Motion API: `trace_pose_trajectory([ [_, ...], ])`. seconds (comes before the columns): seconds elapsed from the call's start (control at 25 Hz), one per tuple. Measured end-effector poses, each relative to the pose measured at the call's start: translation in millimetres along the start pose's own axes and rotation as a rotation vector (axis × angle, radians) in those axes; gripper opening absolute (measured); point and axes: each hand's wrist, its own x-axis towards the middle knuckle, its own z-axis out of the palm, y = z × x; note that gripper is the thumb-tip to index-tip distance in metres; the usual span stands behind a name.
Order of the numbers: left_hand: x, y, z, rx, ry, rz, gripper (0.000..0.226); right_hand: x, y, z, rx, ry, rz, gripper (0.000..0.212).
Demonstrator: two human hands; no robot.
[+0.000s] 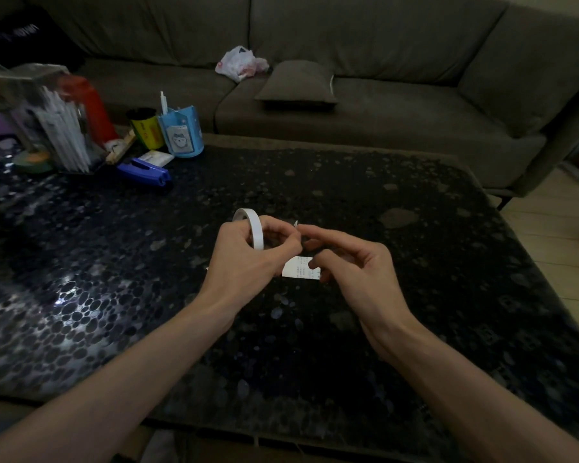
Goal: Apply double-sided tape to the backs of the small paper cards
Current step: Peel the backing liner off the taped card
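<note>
Over the dark pebbled tabletop (pixel 398 202), the left hand (pixel 248 253) has its grip curled round an upright double-sided tape roll (pixel 256 228). The right hand (pixel 351 262) pinches the tape end (pixel 296 224) just beside the left fingertips. A small printed paper card (pixel 298 271) shows beneath, partly hidden by both hands

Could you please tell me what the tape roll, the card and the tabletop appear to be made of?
Tape roll: likely paper-backed, matte white, no shine. Card: thin printed paper, flat with fine text. Tabletop: probably glass or polished stone, glossy, reflecting light over a pebble pattern.
</note>
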Motion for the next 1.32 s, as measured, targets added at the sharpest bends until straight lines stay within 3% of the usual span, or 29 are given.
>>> trace_pose_trajectory([
  [0.36,-1.5,3.1,-2.2,-0.035,-0.027,-0.028,0.003,1.9,4.1,-0.7,-0.012,0.012,-0.003,0.044],
  [0.68,-0.6,0.3,-3.5,-0.018,-0.006,-0.01,0.014,1.7,2.6,-1.2,0.001,0.011,-0.012,0.046],
  [0.96,0.4,0.1,-5.1,0.109,0.053,0.141,0.024,-1.1,-0.9,-0.4,0.004,0.021,-0.036,0.021],
  [1.32,0.1,-0.2,-1.4,0.108,0.003,0.169,0.017,2.1,1.2,-2.5,-0.037,0.081,0.002,0.014],
])
